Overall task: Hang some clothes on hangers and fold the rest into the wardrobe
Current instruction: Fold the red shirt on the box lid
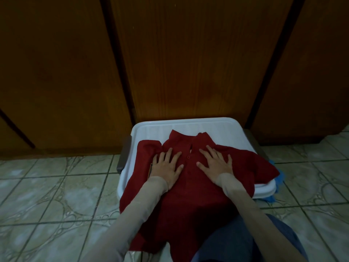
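A red collared shirt [188, 195] lies spread face up on a white plastic lid [188, 124], its hem hanging over the near edge toward my lap. My left hand [167, 167] rests flat on the shirt's left chest with fingers straight and spread. My right hand [215, 164] presses flat on the right chest, just right of the button placket. The shirt's collar points at the wooden wardrobe doors [188, 53], which are closed.
The lid sits on a container with a grey handle [123, 156] at its left side. Blue fabric [334, 178] sticks out under the lid's right edge. Green-white floor tiles [47, 195] surround it. My knee in blue cloth [245, 239] is at the bottom.
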### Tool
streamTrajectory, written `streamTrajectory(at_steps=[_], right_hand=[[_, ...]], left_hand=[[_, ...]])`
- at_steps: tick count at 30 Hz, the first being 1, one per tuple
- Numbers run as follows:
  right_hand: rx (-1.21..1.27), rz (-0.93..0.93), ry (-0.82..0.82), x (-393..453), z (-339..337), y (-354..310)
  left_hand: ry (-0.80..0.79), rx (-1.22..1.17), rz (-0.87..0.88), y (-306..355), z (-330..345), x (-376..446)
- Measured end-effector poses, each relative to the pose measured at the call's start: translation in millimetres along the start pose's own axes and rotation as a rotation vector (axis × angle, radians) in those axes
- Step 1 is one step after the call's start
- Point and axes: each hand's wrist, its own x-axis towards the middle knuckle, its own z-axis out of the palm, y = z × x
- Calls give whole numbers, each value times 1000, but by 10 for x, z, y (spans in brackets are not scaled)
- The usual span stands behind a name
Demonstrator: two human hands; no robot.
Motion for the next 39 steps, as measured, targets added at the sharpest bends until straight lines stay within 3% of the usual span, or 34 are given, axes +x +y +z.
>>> streamTrajectory(at_steps=[5,8,13,16,19,27,29,34,39], right_hand=[[77,31,161,45,-254,-111],[159,-86,155,168,-411,-192],[-42,-174,-43,364,-472,-273],[-54,-176,54,392,-435,-236],[65,-108,170,327,-466,-193],[452,186,292,217,-379,-70],[511,253,288,203,-334,-73],[697,393,201,141,-315,-34],[603,375,105,174,-319,-9]], left_hand=[[84,-246,-74,-40,-219,143],[119,-375,-99,-46,-353,279],[-34,-221,-62,-49,-495,471],[-51,-178,-56,-52,-518,542],[1,-254,-90,-67,-466,538],[323,-911,-325,-49,-327,402],[369,-967,-392,-45,-314,364],[335,-933,-461,-39,-337,276],[226,-988,-507,-15,-377,287]])
